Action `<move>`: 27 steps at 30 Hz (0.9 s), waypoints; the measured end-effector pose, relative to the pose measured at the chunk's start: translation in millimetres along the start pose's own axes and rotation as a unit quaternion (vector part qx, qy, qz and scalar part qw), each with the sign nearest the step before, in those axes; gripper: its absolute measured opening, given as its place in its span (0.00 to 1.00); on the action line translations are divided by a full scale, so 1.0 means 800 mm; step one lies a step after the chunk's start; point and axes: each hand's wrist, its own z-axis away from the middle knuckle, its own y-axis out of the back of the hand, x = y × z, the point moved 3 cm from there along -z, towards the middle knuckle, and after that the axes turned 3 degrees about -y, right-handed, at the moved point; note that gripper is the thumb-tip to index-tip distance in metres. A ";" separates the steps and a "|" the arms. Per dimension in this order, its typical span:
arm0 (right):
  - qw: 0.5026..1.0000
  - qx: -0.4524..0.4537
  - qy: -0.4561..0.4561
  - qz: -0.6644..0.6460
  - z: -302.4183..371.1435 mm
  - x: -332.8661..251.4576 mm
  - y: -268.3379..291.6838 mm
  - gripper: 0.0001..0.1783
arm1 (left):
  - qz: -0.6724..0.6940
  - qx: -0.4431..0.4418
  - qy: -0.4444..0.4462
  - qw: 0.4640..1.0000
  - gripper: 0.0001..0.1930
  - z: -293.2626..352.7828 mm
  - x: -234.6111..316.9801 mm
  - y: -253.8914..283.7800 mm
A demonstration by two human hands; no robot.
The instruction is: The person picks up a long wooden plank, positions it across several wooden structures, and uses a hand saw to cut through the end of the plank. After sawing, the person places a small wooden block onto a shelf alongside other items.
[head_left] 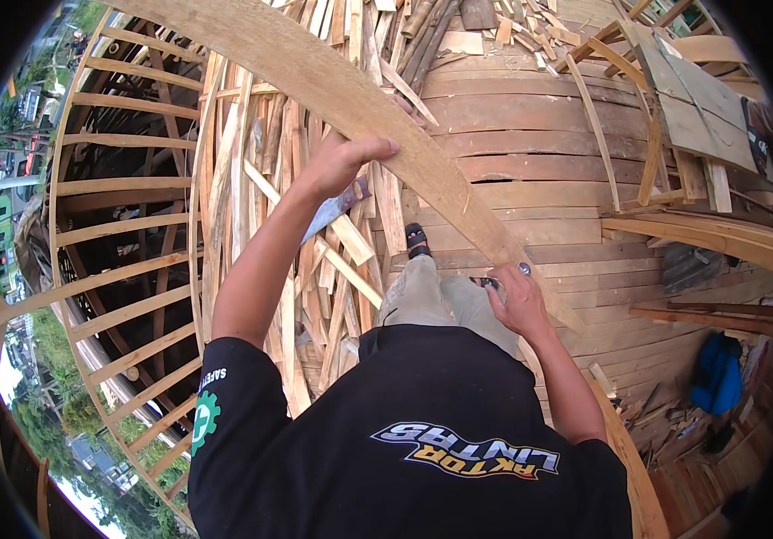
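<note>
Currently in hand: long plank, running diagonally from upper left across to lower right, in front of the person's body, above the deck floor.
Left hand: clamped on the plank's near edge, thumb flat on the top face, fingers under it and out of sight.
Right hand: at the plank's near edge toward its lower-right end, fingers part-curled; can't tell how firm the hold is.
Shiny bit: small round thing right at the right hand's fingertips; too small to identify.
Offcuts: pile of wood strips, loose and overlapping, left of the legs and under the plank.
Left side: slatted wooden frame, gently curved.
Right side: grey board upper right; blue bag lower down.
Footing: dark sandal beside the strips.
</note>
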 end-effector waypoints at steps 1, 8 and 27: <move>0.999 -0.051 0.008 0.006 -0.015 -0.013 -0.029 0.17 | 0.009 0.016 0.002 1.000 0.27 0.002 -0.014 0.012; 0.970 -0.233 -0.009 -0.073 -0.109 -0.043 -0.242 0.18 | 0.025 0.083 0.066 0.994 0.23 -0.019 -0.132 0.074; 0.913 -0.217 -0.324 -0.116 -0.369 0.232 -0.744 0.18 | 0.130 0.082 0.149 0.977 0.27 -0.051 -0.481 0.122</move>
